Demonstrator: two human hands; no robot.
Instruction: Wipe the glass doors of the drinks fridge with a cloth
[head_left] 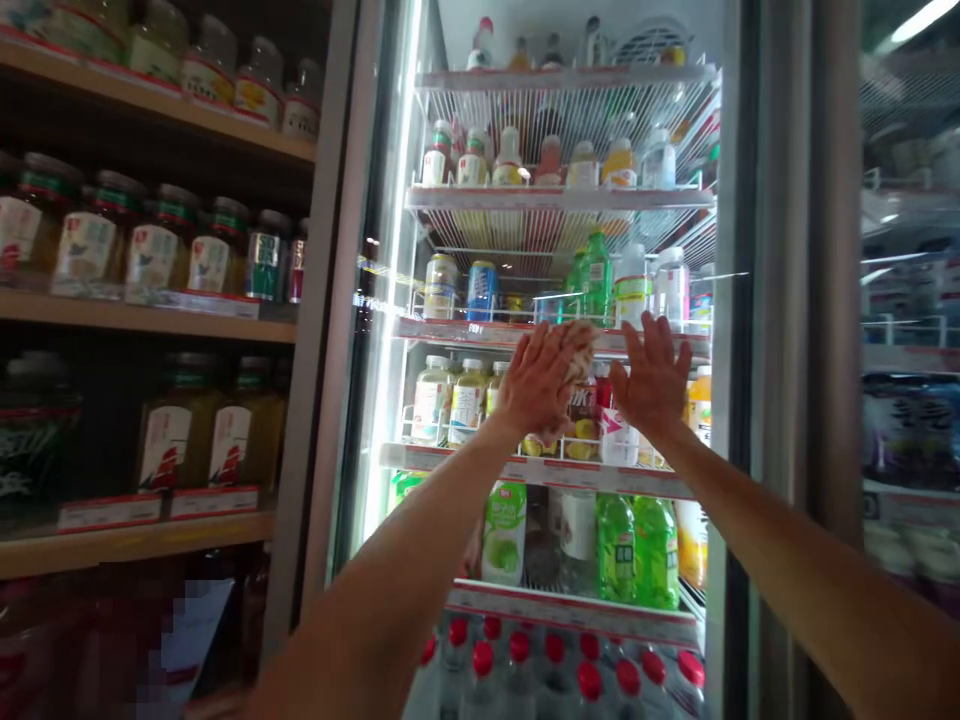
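Observation:
A lit drinks fridge stands in front of me behind a glass door (pixel 450 235) with streaks of light reflected on it. My left hand (pixel 534 375) presses a crumpled pale cloth (pixel 579 355) against the glass, its fingers laid over the cloth, whose far side is hidden. To its right, my right hand (pixel 651 378) is raised with the fingers spread and holds nothing. It appears to rest on the glass. Behind the hands are shelved drinks, among them a green bottle (pixel 598 275), a blue can (pixel 481 290) and a pale bottle with a pink label (pixel 619 430).
Wooden shelves (pixel 150 315) on the left hold bottled drinks (pixel 88 235) and cans. A metal door frame (pixel 319 300) separates them from the fridge. Low in the fridge are green bottles (pixel 616 550) and several red-capped bottles (pixel 517 670). Another glass-fronted cabinet (pixel 911 330) stands at right.

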